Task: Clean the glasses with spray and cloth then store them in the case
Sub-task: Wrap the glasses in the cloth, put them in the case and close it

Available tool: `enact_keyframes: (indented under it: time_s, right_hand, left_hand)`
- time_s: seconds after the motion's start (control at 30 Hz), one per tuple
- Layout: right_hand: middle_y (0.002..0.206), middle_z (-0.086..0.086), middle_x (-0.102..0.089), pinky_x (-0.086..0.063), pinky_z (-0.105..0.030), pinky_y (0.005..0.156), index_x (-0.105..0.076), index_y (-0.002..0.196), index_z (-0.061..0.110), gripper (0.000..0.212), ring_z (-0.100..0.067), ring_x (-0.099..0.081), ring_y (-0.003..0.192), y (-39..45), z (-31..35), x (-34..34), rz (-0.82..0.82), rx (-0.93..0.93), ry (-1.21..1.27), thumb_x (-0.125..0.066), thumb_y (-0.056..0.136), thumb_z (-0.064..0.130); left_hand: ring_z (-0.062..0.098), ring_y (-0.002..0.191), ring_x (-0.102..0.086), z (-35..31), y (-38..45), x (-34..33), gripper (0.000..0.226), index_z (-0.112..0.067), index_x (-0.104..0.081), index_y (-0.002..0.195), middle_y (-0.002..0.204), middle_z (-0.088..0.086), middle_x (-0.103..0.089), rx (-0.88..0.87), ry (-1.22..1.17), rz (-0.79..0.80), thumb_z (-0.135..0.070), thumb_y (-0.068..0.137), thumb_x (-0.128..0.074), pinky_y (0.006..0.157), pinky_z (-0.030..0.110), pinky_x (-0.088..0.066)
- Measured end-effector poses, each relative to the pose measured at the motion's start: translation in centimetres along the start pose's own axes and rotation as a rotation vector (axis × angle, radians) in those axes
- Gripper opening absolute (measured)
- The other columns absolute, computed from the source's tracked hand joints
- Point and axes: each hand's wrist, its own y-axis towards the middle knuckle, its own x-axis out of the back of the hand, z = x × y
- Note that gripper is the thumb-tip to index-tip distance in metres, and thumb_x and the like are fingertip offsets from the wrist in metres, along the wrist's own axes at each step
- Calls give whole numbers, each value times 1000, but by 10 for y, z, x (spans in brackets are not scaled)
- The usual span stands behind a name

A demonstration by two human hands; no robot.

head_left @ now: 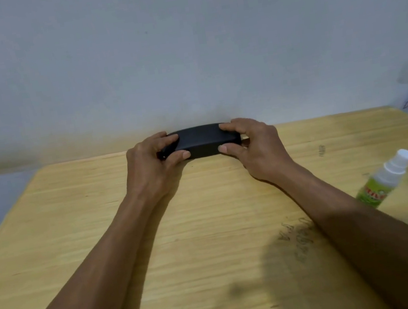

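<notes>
Both hands' grip (pixel 200 145) around black case (pixel 199 139)

— Where does the case (pixel 199 141) sit?
— On the table (pixel 210 233), at its far edge by the wall (pixel 180 46), between the left hand (pixel 152 162) and right hand (pixel 252 144).
— And the spray bottle (pixel 384 179)?
— It lies on the table, well right of the case and nearer the person.

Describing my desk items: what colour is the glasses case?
Black, matte; the glasses case shows best in the head view.
</notes>
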Motion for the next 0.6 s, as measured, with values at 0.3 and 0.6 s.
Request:
enact_keyframes:
  time_s: [0.3,0.6]
  right_hand:
    - [134,4,-60,-46,-28,104,-61,135,22,48,-5,-50,115,-1,-5,-4,3,3,-15,-75,89,23]
    - [151,-4,-45,-38,-43,113,-31,154,30,67,-22,-43,135,-11,0,-4,88,-56,-111,-65,97,24]
  left_hand:
    - [22,129,-54,3,-1,-3,51,-14,-67,125,140,11,-58,-18,21,29,-28,78,-80,109,41,-45]
    - [26,114,-59,3,-13,-4,56,-23,-51,137,127,2,-60,-69,236,61,-31,85,-71,94,35,-50]
